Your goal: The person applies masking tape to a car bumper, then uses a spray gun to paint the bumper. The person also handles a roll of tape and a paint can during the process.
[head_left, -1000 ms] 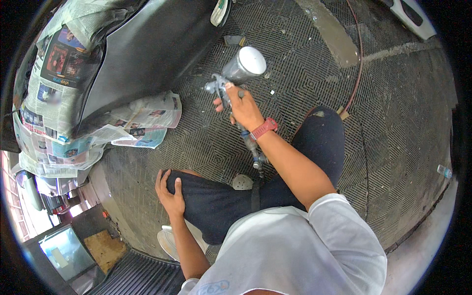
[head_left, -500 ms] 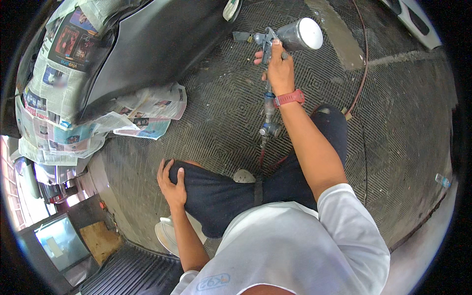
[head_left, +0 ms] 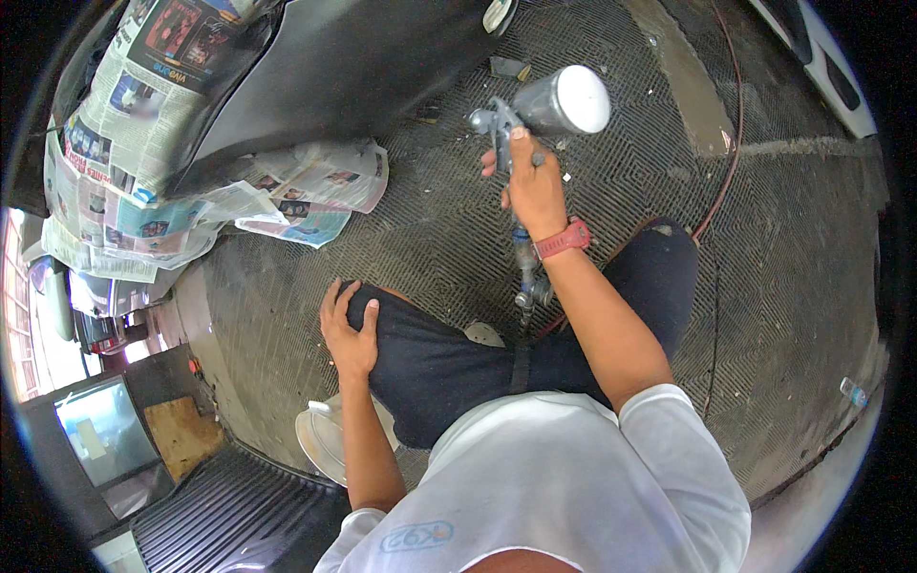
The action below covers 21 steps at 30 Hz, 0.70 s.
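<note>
My right hand (head_left: 533, 186) grips the handle of a metal spray gun (head_left: 535, 110) with a round silver cup on top. A red band sits on that wrist, and a fitting with an air hose (head_left: 526, 277) hangs below the hand. The gun's nozzle faces left toward a dark car panel (head_left: 325, 67) masked with newspaper (head_left: 143, 115). My left hand (head_left: 347, 329) rests flat on my left knee, fingers spread over the dark trousers. I am crouching on a patterned grey floor (head_left: 764, 248).
Loose newspaper sheets (head_left: 306, 191) lie on the floor under the car panel. A red hose (head_left: 731, 143) curves across the floor at the right. A white bucket rim (head_left: 320, 439) sits behind my left leg. A ridged black mat (head_left: 229, 516) and a glass pane (head_left: 100, 430) are lower left.
My right hand raised the spray gun from low in front of the knees and swung it away from the car panel, then brought it slightly back. The left hand stayed on the knee.
</note>
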Each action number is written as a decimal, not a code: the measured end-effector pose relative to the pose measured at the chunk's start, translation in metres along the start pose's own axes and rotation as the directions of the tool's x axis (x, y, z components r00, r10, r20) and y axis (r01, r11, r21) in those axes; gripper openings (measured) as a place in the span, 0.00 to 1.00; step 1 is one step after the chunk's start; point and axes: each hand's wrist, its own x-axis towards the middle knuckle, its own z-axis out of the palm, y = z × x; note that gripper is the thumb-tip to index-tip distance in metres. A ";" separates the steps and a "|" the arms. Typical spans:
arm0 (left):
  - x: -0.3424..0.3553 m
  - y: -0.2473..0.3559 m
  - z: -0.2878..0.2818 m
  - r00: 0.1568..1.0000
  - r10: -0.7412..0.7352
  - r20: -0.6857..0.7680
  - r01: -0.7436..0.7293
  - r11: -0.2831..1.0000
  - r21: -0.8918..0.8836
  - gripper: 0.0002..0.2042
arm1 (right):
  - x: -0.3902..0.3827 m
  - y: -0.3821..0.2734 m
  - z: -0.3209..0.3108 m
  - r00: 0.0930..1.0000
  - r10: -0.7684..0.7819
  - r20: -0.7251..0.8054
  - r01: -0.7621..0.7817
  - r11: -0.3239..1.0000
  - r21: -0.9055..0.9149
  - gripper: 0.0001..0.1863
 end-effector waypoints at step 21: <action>0.013 -0.002 0.006 0.998 0.048 -0.040 -0.049 0.998 -0.029 0.23 | 0.003 -0.014 -0.007 0.997 -0.032 -0.074 0.026 0.996 -0.081 0.32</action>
